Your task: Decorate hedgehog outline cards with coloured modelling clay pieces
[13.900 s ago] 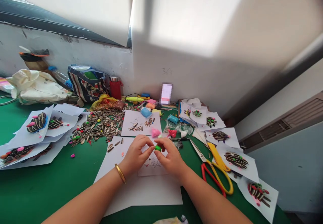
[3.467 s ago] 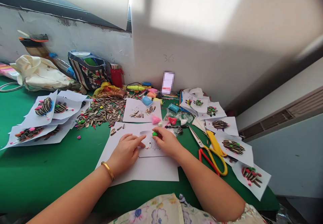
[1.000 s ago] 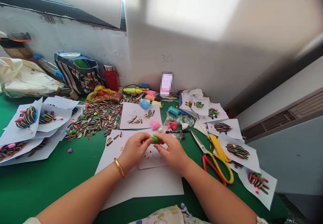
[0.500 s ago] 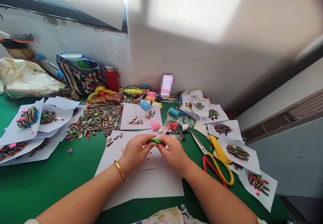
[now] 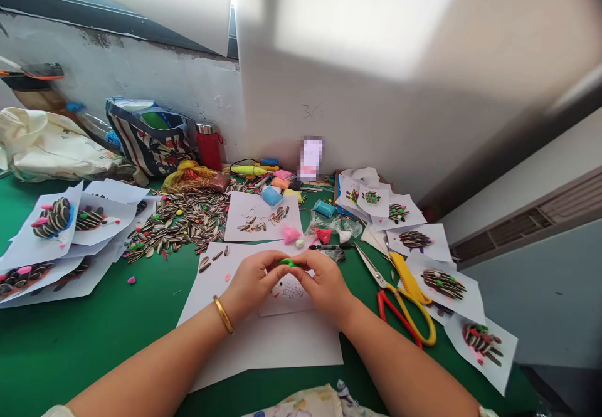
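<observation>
Between the fingertips of both hands is a small lump of green modelling clay (image 5: 288, 262). My left hand (image 5: 256, 281) pinches it from the left, closed, and my right hand (image 5: 325, 283) pinches it from the right, also closed. Just beneath them lies a card with a hedgehog drawing (image 5: 289, 287), partly covered by my fingers. It rests on larger white paper (image 5: 277, 345), where a few sunflower seeds (image 5: 204, 264) lie at the upper left. Pink clay (image 5: 291, 234) and red clay (image 5: 322, 235) sit just beyond my hands.
Scissors (image 5: 399, 304) and a yellow utility knife (image 5: 408, 277) lie to the right. A pile of sunflower seeds (image 5: 188, 219) spreads at the left. Seed-covered pictures (image 5: 61, 226) are stacked on the left, and more finished cards (image 5: 444, 283) line the right. A red flask (image 5: 208, 148) stands behind.
The green clay has been bent or squeezed into a more curved shape between my fingertips. Both hands stay in nearly the same place.
</observation>
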